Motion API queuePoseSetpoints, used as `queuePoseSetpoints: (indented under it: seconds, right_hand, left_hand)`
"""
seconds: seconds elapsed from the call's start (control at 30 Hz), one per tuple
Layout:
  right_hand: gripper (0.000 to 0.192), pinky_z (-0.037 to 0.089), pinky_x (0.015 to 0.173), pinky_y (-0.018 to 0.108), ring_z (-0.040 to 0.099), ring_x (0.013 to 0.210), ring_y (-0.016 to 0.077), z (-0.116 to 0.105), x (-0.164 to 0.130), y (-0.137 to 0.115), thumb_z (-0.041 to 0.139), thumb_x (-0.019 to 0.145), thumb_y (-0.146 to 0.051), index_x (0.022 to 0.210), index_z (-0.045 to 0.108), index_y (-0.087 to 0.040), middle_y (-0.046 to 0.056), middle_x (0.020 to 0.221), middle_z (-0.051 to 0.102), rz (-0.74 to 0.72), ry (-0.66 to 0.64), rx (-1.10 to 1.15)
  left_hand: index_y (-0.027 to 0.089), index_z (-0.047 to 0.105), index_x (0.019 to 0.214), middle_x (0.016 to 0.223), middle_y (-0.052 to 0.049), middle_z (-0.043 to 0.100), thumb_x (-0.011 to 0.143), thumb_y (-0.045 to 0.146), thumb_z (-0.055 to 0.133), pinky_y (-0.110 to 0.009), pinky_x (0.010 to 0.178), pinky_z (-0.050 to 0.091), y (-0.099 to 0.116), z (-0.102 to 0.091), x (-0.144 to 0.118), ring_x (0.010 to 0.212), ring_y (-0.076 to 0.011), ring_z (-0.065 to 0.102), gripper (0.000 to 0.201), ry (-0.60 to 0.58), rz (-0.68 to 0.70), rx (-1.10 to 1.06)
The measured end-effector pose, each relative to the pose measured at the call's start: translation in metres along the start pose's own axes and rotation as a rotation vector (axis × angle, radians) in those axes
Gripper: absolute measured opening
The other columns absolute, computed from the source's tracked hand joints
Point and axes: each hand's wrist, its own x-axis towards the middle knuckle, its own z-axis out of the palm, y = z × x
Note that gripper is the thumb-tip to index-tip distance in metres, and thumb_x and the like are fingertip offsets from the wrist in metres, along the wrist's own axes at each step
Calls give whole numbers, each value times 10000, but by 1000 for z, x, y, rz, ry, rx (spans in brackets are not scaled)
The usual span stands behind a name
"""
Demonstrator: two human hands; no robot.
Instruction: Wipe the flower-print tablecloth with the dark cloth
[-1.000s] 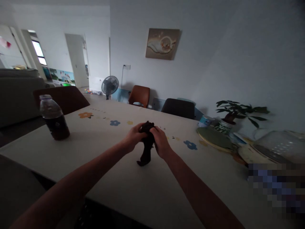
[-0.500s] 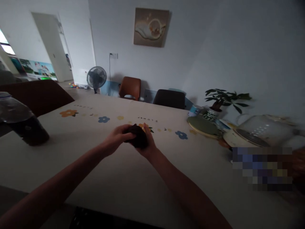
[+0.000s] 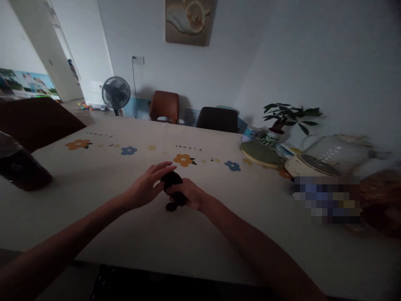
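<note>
A small, dark, soft-looking bundle (image 3: pixel 171 179), perhaps cloth, is held just over the white tablecloth (image 3: pixel 131 234) near the middle. My right hand (image 3: pixel 191 193) grips it from the right, fingers wrapped across its front. A loose dark end hangs below toward the table. On the other side, my left hand (image 3: pixel 147 186) has its fingers stretched out past the top of the bundle, with the thumb close to its left side. Poor light hides the bundle's exact kind.
A large bottle of dark liquid (image 3: pixel 25 167) stands at the left. To the right are a round green mat (image 3: pixel 261 152), a potted plant (image 3: pixel 272 136), a lidded pot (image 3: pixel 310 167) and a blurred-out patch. Chairs (image 3: pixel 164 106) and a fan (image 3: pixel 115 94) are beyond the table.
My left hand has loosened from the bundle and its fingers have straightened. The right hand now wraps over the bundle, and a dark end dangles beneath. The view has shifted slightly right and down.
</note>
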Motion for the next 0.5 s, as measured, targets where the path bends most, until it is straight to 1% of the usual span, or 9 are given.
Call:
queuePoseSetpoints:
  seconds: [0.07,0.1,0.17,0.23,0.27,0.33,0.37,0.4,0.5]
  right_hand:
    - [214,434,432,202,509,478,102,-1,-1,-5,707,625,-154,756,539,-164,-42,583,521,47,-22,-25]
    - [195,404,406,193,493,467,97,-1,-1,-8,688,632,-156,751,534,-168,-38,592,529,79,-60,-43]
    - [141,324,363,172,463,448,83,2,-1,-16,651,646,-166,741,547,-158,-5,636,582,145,-186,-101]
    - [109,269,350,162,433,433,66,7,3,-24,621,658,-186,746,569,-147,31,696,639,188,-315,-174]
    - [109,253,349,161,420,425,61,10,6,-27,613,661,-196,750,574,-149,35,707,653,197,-350,-231]
    - [101,235,352,162,395,412,55,15,14,-34,599,667,-212,752,576,-161,15,703,656,204,-378,-384]
    - [84,228,354,165,378,405,53,17,19,-36,602,666,-210,732,574,-166,0,675,641,204,-368,-458]
    - [69,217,353,168,363,400,53,18,24,-37,615,664,-205,702,571,-166,-14,639,616,205,-354,-528]
    - [172,192,355,177,337,391,56,19,46,-39,713,639,-180,592,549,-165,-44,521,513,194,-267,-669]
  left_hand:
    - [224,325,1496,1550,-84,334,764,9,362,-407,1136,357,-6,2,-12,1447,-215,280,763,-86,209,169]
    - [220,250,1525,1564,-86,306,751,-26,348,-420,1171,305,-9,4,-17,1467,-208,236,818,-94,272,260]
    - [207,148,1548,1556,-114,317,804,-31,362,-435,1183,270,-17,9,-23,1469,-221,236,810,-52,349,419]
    - [182,107,1550,1489,-157,410,900,45,394,-418,1136,328,-24,12,-25,1410,-244,352,723,31,399,515]
    - [166,110,1546,1430,-174,473,931,93,409,-399,1084,379,-26,12,-25,1350,-252,430,688,58,408,547]
    - [148,187,1522,1282,-175,584,954,139,408,-365,940,458,-29,9,-23,1172,-254,563,610,68,368,613]
    - [145,254,1497,1214,-165,618,955,143,402,-358,877,472,-30,6,-22,1083,-252,596,562,41,323,651]
    - [142,328,1459,1159,-156,639,952,143,400,-359,831,477,-30,3,-20,1016,-254,608,512,-14,271,688]
    - [116,519,1283,1041,-143,658,925,122,418,-363,772,470,-32,-6,-7,944,-265,600,373,-187,99,747]
